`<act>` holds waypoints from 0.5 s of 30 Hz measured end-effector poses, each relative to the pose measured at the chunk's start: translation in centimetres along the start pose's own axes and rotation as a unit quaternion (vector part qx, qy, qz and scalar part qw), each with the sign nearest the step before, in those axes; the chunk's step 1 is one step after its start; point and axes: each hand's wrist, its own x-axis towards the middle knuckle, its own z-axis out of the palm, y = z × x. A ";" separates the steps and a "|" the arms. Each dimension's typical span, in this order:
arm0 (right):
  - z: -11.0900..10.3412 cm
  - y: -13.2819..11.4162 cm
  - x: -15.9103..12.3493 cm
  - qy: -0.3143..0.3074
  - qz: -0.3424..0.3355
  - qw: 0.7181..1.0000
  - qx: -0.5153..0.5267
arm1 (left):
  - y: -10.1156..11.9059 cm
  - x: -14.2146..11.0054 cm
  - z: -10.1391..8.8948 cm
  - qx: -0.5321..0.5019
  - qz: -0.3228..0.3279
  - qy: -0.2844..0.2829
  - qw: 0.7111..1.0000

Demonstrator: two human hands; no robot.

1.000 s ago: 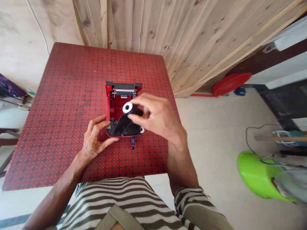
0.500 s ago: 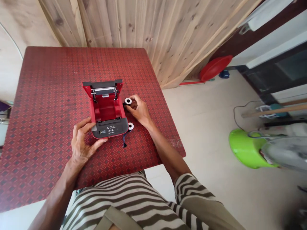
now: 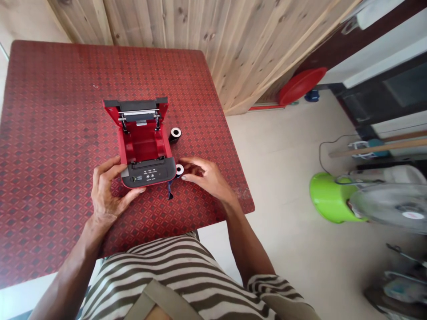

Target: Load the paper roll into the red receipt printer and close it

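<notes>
A small red printer with a black front panel stands on the red patterned table, its lid tipped open and its bay bare. My left hand grips the printer's front left corner, thumb under the panel. A black roll with a white core stands on the table just right of the printer. A second white-cored roll lies by the printer's front right corner with a dark strip trailing from it. My right hand reaches this roll, fingertips closing on it.
A wooden plank wall rises behind the table. To the right, on the tiled floor, stand a green-based fan and a red round lid. The table's right edge is close to the rolls.
My right hand lifted the black roll out of the printer, set it on the table to the right, then moved back toward me to the second roll. The left hand stayed on the printer.
</notes>
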 end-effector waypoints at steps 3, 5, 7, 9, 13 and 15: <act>1.7 0.5 0.3 0.016 -0.026 0.999 -0.019 | 0.0 0.0 0.0 0.001 0.004 -0.001 1.000; 1.8 0.2 0.4 0.024 -0.042 0.998 -0.035 | 0.1 0.0 0.0 0.003 -0.005 -0.006 1.000; 0.6 -1.1 0.1 0.029 -0.061 0.997 -0.037 | 0.2 -0.1 0.0 0.000 -0.011 -0.008 1.000; -1.1 -3.6 0.0 0.020 -0.093 0.995 -0.043 | 0.3 -0.2 0.0 -0.005 -0.014 -0.008 1.000; -2.3 -9.7 1.9 -0.012 -0.207 0.961 -0.182 | 0.1 -0.3 0.2 -0.002 -0.007 -0.001 1.000; -0.9 -11.8 4.0 -0.042 -0.224 0.935 -0.273 | 0.0 -0.5 0.3 0.000 -0.008 -0.001 1.000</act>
